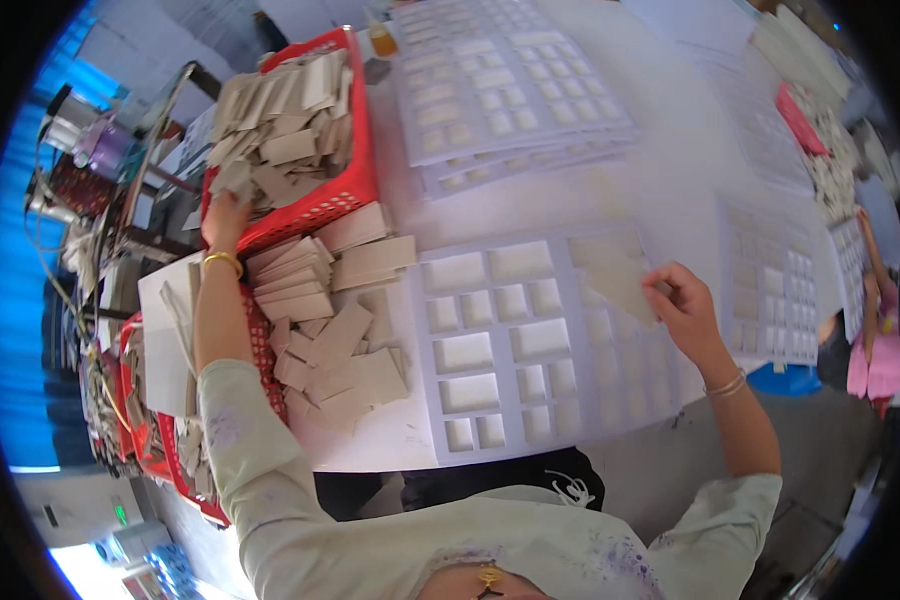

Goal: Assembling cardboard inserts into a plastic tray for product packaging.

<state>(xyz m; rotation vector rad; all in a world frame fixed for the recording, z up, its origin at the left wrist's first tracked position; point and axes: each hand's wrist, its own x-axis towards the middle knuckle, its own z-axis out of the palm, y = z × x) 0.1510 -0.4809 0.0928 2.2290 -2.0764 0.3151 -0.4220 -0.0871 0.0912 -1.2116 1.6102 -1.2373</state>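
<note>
Grey card (620,287), pinched in curled right hand (684,308), left hand (226,220) stretched forward to red basket (364,150), grip unclear

I look down on a white tabletop (675,185). At its near edge I have a white compartmented tray (503,385), with loose grey cardboard pieces (335,350) and an overlapping row of strips (292,280) to its left. Beyond those I see a red basket (320,212), an amber bottle (382,40) and a tray stack (510,75); another slotted tray (770,270) lies right.
</note>
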